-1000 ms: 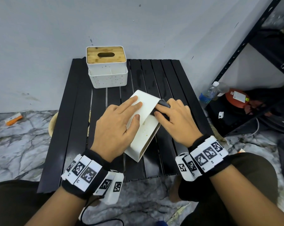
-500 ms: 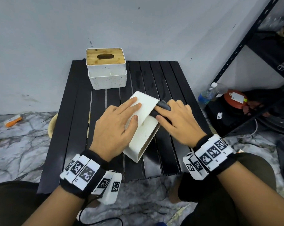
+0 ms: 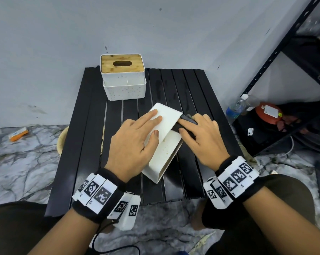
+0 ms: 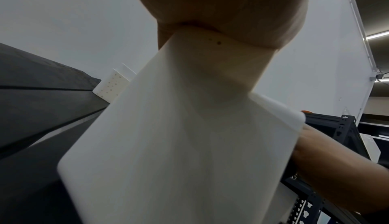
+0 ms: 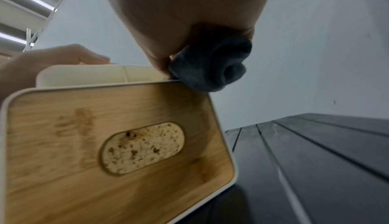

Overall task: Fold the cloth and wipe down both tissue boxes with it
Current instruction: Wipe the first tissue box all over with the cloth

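Your left hand [image 3: 135, 142] lies flat, steadying the tipped box [image 3: 166, 144]; your right hand [image 3: 201, 137] grips the cloth [image 3: 186, 122]; press unevenly and the box may slide.

- Upright tissue box [image 3: 122, 76] at the tabletop's [image 3: 192, 89] far edge, left of centre.
- Tipped tissue box [image 3: 166, 144] on its side nearer, at mid-tabletop.
- Left hand [image 3: 135, 142] on top of it; right hand [image 3: 203, 138] with cloth [image 3: 185, 122] at its right side.

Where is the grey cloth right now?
In the head view, the grey cloth is bunched under the right hand, pressed against the tipped tissue box mid-table.
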